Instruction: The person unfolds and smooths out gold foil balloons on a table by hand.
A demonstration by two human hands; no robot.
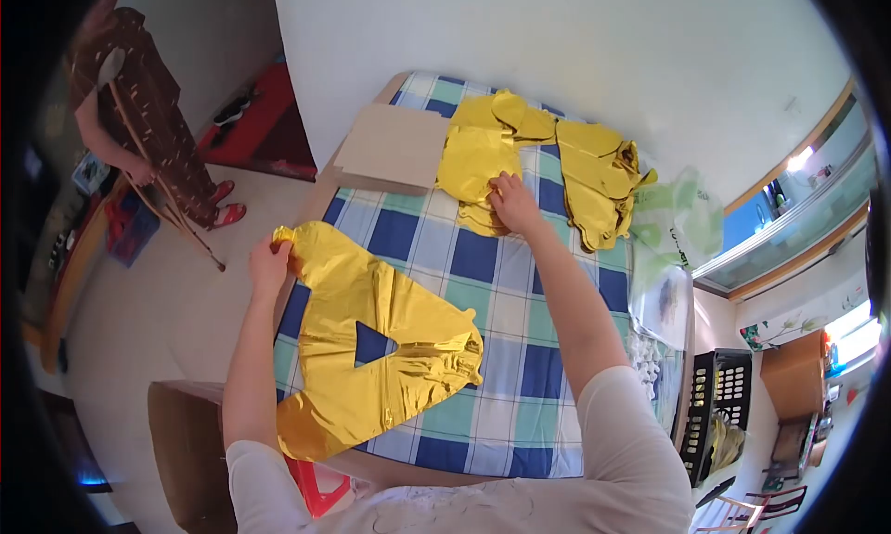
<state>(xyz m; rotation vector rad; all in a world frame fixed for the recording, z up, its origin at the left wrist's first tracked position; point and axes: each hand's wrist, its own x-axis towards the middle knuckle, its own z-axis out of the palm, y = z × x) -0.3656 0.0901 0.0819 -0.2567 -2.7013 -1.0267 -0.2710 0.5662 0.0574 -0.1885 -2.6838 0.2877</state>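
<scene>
A flat gold foil balloon (339,302) shaped like a letter A lies on the checked cloth, its triangular hole showing the cloth below. My left hand (271,260) pinches the corner of this balloon at the table's left edge. Farther back, my right hand (510,203) has its fingers curled on the lower edge of a gold foil balloon in a stack (478,158). More folded gold foil balloons (594,177) lie to the right of that stack. The fingertips of my right hand are partly hidden by the foil.
A closed cardboard box (394,144) rests at the back left of the checked tablecloth (548,330). Plastic bags (677,218) lie along the right edge. A black crate (719,395) stands beyond. An open carton (186,441) is at lower left. A person (139,116) with a crutch stands at left.
</scene>
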